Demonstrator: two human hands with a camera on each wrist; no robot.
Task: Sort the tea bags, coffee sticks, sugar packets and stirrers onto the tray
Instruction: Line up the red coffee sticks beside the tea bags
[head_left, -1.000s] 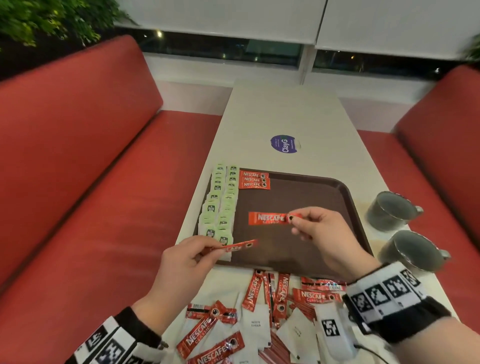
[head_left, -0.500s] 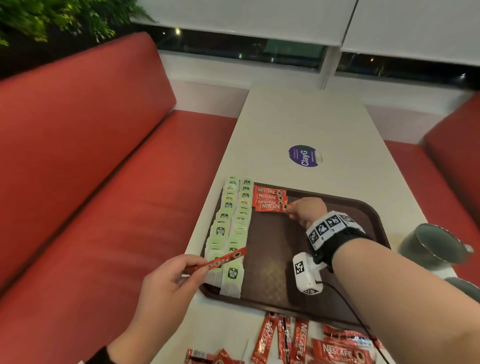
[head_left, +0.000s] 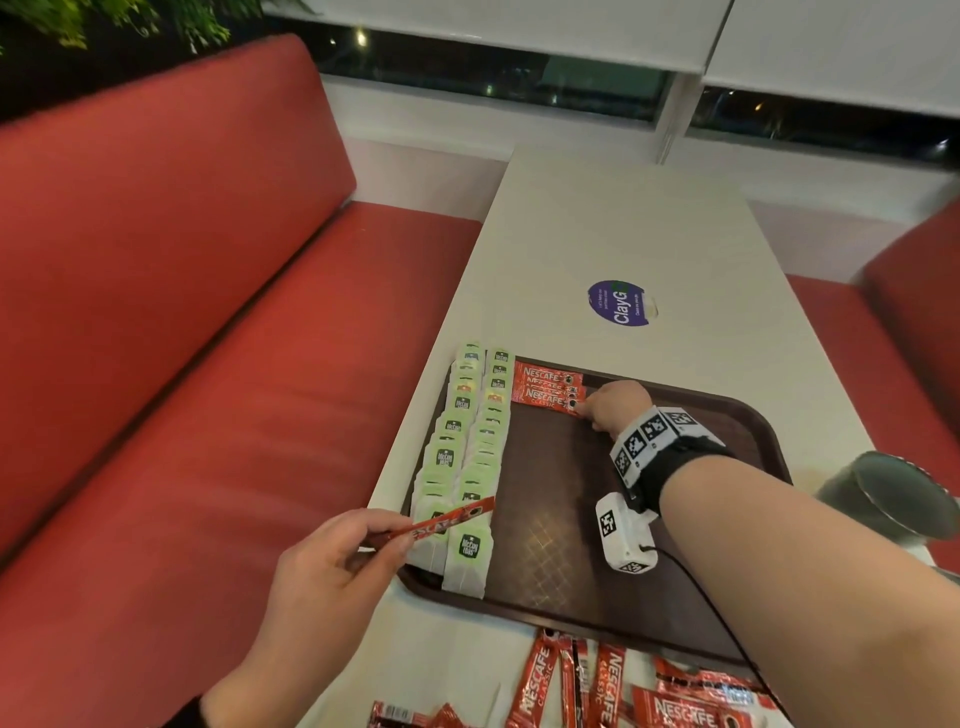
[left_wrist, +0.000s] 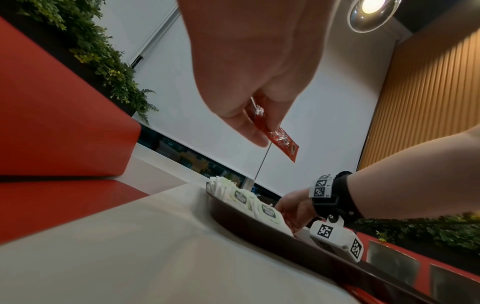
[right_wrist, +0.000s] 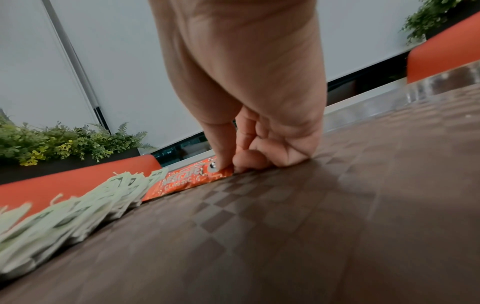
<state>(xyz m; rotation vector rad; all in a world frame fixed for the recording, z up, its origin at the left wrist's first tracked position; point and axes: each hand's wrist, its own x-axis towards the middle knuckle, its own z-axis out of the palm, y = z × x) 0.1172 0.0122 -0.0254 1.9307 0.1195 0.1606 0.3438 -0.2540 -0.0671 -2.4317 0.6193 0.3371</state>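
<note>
Red foil shows first: I see loose coffee sticks (head_left: 597, 686) lying on the white table (head_left: 597, 223) at the near edge, in front of the brown tray (head_left: 748, 426). My left hand (head_left: 317, 582) hangs above the tray's near left corner, its grip pinching one end of a single coffee stick (head_left: 452, 521) between thumb and fingers; the rest of that stick juts out past the fingertips, over the nearest of the tea bags (head_left: 467, 467), and in the left wrist view it is plainly off the surface. The tea bags run in two overlapping rows up the tray's left side. Further on, my right hand (head_left: 615, 405) reaches to the far left part of the tray, fingers curled, the grip pinching the right end of the nearest stick in the placed coffee sticks (head_left: 545, 387), which lie flat just beside the tea bags. Right of the tray stands a dark cup (head_left: 883, 493).
</note>
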